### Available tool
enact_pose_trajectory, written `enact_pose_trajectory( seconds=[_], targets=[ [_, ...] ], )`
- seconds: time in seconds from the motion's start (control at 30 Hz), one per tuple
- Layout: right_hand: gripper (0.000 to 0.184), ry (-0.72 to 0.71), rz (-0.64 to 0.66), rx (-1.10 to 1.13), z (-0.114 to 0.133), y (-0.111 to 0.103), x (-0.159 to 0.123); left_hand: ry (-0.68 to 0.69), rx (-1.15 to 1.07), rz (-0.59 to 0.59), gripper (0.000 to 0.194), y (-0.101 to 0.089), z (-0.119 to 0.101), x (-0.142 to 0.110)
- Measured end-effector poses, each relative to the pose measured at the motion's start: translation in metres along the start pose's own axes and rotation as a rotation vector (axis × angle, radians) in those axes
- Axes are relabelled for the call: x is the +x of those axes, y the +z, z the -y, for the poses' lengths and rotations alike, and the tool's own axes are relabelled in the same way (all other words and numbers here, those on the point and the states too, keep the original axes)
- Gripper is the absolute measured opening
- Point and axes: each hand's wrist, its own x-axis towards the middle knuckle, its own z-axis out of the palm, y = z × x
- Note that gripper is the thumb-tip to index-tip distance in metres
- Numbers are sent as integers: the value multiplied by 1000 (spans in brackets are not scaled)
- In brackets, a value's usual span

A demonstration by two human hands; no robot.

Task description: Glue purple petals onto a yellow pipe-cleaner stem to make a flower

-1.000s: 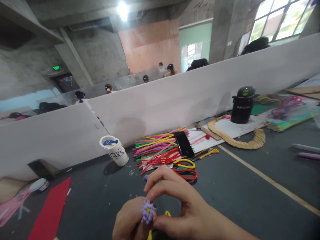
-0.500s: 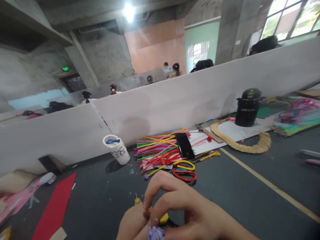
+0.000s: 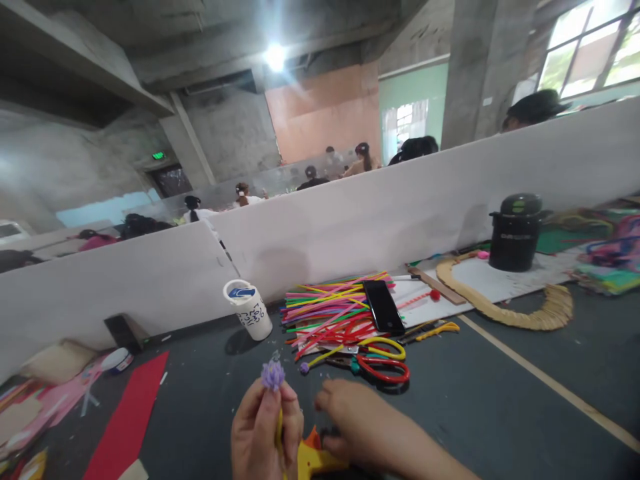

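My left hand (image 3: 267, 427) is closed around the yellow stem (image 3: 279, 430) of a purple fluffy flower (image 3: 273, 375), its head standing upright above my fingertips. Beside it, my right hand (image 3: 357, 410) hovers with thumb and fingers apart, slightly blurred. Under and next to that hand lies a yellow tool with an orange part (image 3: 313, 460), which looks like a glue gun; my wrist and fingers hide some of it. Just beyond are red-handled pliers (image 3: 383, 370), yellow-handled scissors (image 3: 387, 347) and a yellow stem with a small purple ball (image 3: 305, 367).
Colourful pipe cleaners (image 3: 325, 310) lie under a black phone (image 3: 383, 307). A white cup (image 3: 253, 319) stands left of them. Farther right are a curved tan strip (image 3: 530, 320) and a black container (image 3: 515, 233). Red paper (image 3: 130, 413) lies at left. A white partition (image 3: 340, 220) closes the back.
The purple flower has come up into view in my left hand. My right hand has let go of it and moved down and right, beside the yellow tool. The view has shifted slightly.
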Motion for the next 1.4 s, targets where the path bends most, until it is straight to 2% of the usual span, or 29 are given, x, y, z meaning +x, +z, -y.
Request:
enact_pose_trajectory(
  seconds=[0.07, 0.13, 0.17, 0.23, 0.3, 0.4, 0.5, 0.67, 0.8, 0.93, 1.03, 1.13, 1.23, 1.3, 1.4],
  targets=[
    [31, 86, 69, -110, 1, 33, 11, -140, -164, 71, 31, 11, -7, 8],
    [17, 167, 105, -180, 4, 64, 20, -249, -254, 116, 30, 14, -11, 14],
    [15, 207, 105, -206, 4, 76, 23, -290, -277, 125, 29, 13, -11, 16],
    [17, 265, 104, -221, 5, 92, 28, -350, -286, 126, 29, 9, -9, 18],
    [20, 293, 97, -188, 4, 96, 30, -363, -253, 108, 32, 6, -5, 20],
    [17, 290, 53, -58, -3, 83, 29, -299, -103, 36, 37, 2, -1, 24],
    [21, 285, -77, 128, -14, 57, 27, -245, 10, -10, 38, -4, -3, 29],
    [12, 270, -221, 555, -28, 20, 28, -181, 91, -39, 37, -12, -14, 32],
    [23, 164, -325, 912, -17, 5, 19, -149, 158, -67, 33, -7, -20, 27],
    [33, 99, -361, 1120, 0, -8, 5, -135, 242, -97, 28, 5, -21, 20],
    [29, 69, -399, 1235, 8, -21, -4, -111, 296, -96, 25, 10, -21, 16],
    [29, -20, -423, 1440, 10, -38, -17, -99, 337, -89, 24, 11, -19, 15],
    [18, -112, -452, 1398, 5, -49, -33, -135, 337, -78, 24, 11, -16, 16],
    [10, -161, -470, 1243, 3, -50, -39, -159, 335, -45, 25, 11, -13, 15],
    [3, -223, -523, 981, 7, -39, -38, -146, 371, 25, 26, 11, -7, 13]
  ],
)
